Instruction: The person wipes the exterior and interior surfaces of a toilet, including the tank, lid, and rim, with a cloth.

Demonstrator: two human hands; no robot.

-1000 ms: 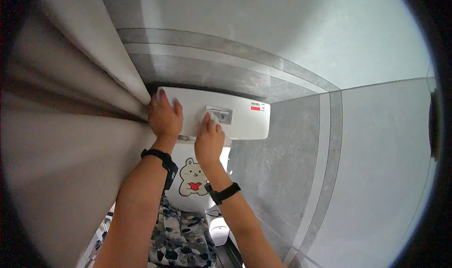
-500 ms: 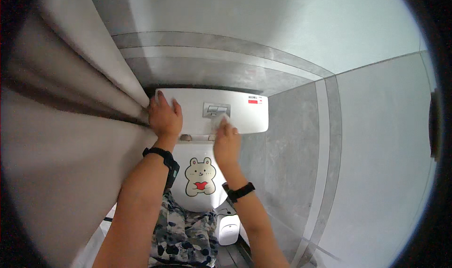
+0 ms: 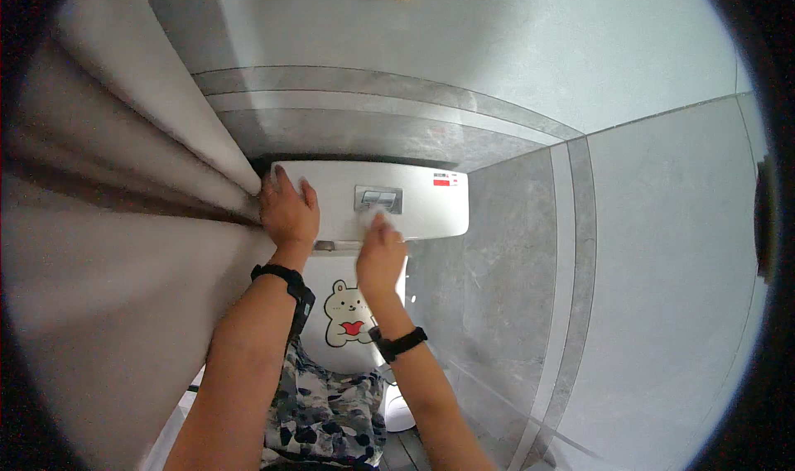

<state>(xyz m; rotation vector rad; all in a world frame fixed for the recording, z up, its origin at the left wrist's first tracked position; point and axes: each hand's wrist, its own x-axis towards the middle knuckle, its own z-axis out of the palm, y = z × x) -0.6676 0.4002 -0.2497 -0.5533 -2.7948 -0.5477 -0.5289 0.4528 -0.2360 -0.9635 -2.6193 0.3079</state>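
A white toilet tank point(image 3: 431, 210) stands against the far wall, with a silver flush button plate point(image 3: 379, 199) set in its lid. My left hand point(image 3: 290, 210) rests on the left end of the lid, fingers apart and holding nothing. My right hand point(image 3: 382, 260) pinches a small white wipe point(image 3: 378, 217) against the lid, at the near edge of the button plate. The wipe is blurred, and fingers cover part of it. Below the tank is the closed toilet seat lid point(image 3: 331, 358), bearing a bear sticker point(image 3: 346, 315) partly hidden by my right hand.
A beige curtain point(image 3: 124, 247) hangs close on the left, touching my left hand's side of the tank. Grey tiled walls point(image 3: 513, 247) stand behind and to the right. A white bin-like object point(image 3: 398, 411) sits on the floor beside the toilet, partly behind my right forearm.
My right hand has moved left with the wipe, from the button plate's right near corner to its near edge. My left hand stays on the tank lid. The view has shifted slightly.
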